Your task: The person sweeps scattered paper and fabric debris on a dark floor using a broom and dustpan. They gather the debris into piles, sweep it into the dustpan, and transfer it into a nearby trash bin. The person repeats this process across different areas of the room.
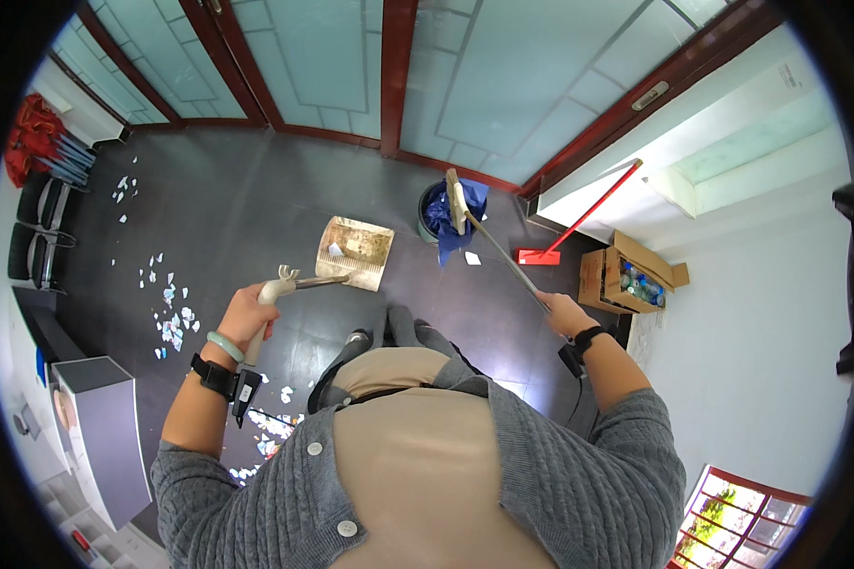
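Note:
My left hand [248, 315] grips the white handle of a long-handled dustpan [354, 252]. The pan looks stained and holds a white scrap of paper near its left side. My right hand [566, 314] is closed around the metal pole of a broom [457, 203], whose head is over a trash bin [428, 226] with a blue plastic liner [439, 213]. A white paper piece [472, 258] lies on the dark floor beside the bin. Paper scraps [174, 327] are scattered on the floor left of my left hand, with more close to my body at the lower left.
A red long-handled tool [537, 257] leans on the wall right of the bin. Beside it, a cardboard box [630, 306] holds plastic bottles. Glass doors [313, 57] with red frames stand ahead. Folded chairs [32, 249] and a cabinet [107, 434] are at left.

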The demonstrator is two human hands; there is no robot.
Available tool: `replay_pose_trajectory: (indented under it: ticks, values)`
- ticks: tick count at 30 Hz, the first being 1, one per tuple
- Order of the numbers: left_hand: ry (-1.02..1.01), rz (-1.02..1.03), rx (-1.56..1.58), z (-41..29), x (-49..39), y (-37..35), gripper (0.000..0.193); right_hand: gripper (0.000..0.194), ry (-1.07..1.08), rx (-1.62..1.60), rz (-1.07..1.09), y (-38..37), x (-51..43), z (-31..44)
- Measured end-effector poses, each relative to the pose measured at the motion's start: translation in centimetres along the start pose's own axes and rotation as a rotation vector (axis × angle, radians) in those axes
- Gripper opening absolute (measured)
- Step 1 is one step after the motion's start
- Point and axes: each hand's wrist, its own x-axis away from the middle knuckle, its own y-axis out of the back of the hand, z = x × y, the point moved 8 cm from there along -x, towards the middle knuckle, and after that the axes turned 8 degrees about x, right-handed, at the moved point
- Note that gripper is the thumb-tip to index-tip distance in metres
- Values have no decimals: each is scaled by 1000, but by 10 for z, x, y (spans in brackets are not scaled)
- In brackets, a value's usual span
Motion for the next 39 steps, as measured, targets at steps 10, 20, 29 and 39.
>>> replay_pose_trajectory:
  ticks: [10, 20, 29, 39]
  values:
    - [64, -9, 8, -3, -3, -7, 50, 65, -106, -102, 21, -137, -78, -3]
    - [82, 86, 7, -1, -14, -20, 50, 68, -238, -160, -25, -144, 5, 9]
    - [51, 173, -64, 16, -29, -27, 52, 70, -371, -669, -90, -129, 118, -10]
    - [42, 171, -212, 22, -25, -39, 53, 6, -347, -1050, -219, -105, 17, -48]
